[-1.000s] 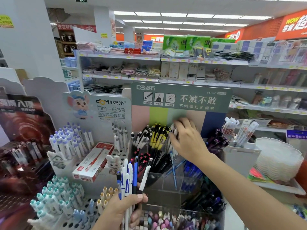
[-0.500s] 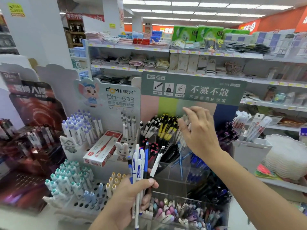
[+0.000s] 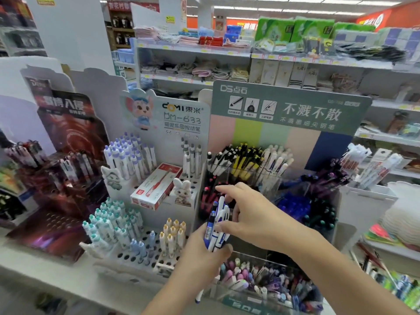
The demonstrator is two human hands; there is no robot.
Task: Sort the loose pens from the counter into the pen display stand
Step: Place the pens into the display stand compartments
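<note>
Before you: white counter [image 3: 34, 267] carrying, left of your grip, dark red stand [image 3: 56, 178], white Domi stand [image 3: 145, 201]; behind it, clear compartment stand [image 3: 284, 185].

Blue-white pens [image 3: 216, 226] upright, bunched together

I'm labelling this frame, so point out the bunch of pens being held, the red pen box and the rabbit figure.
bunch of pens [image 3: 217, 226], head view, on the white and blue barrels above the fist.
red pen box [image 3: 156, 186], head view, on its top face.
rabbit figure [image 3: 183, 188], head view, on its face.
</note>
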